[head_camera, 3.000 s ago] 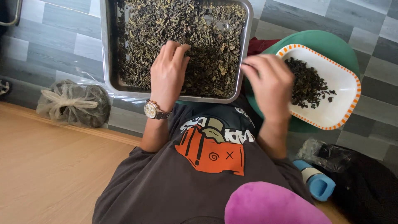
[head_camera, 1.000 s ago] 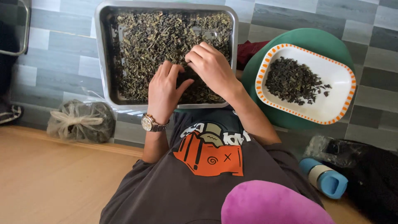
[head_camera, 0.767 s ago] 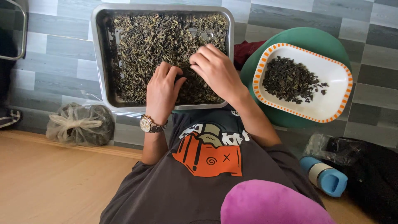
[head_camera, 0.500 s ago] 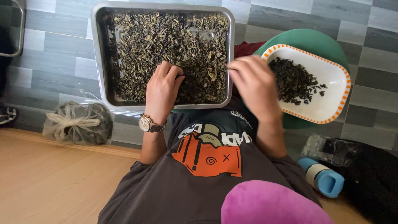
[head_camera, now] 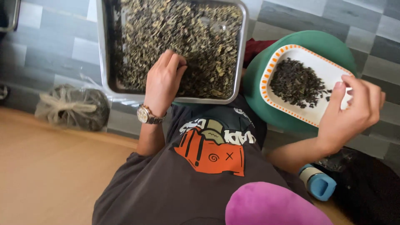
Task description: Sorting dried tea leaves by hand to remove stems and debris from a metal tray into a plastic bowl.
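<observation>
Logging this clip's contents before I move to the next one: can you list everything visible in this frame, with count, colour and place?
Metal tray: one, silver, top centre on the tiled floor.
Dried leaves in tray: a layer, olive green, filling the tray.
White dish: one, rectangular, orange-patterned rim, right, resting on the stool.
Dark leaves in dish: a small heap, near black.
Green stool: one, round, under the dish.
Tied bag: one, clear plastic with dark contents, left.
Blue container: one, light blue, lower right.
Black bag: one, lower right corner.
Pink cushion: one, bottom centre.
Wristwatch: one, metal, left wrist.
Left hand: resting on the tray's leaves.
Right hand: fingers pinched, over the dish's right edge.
</observation>
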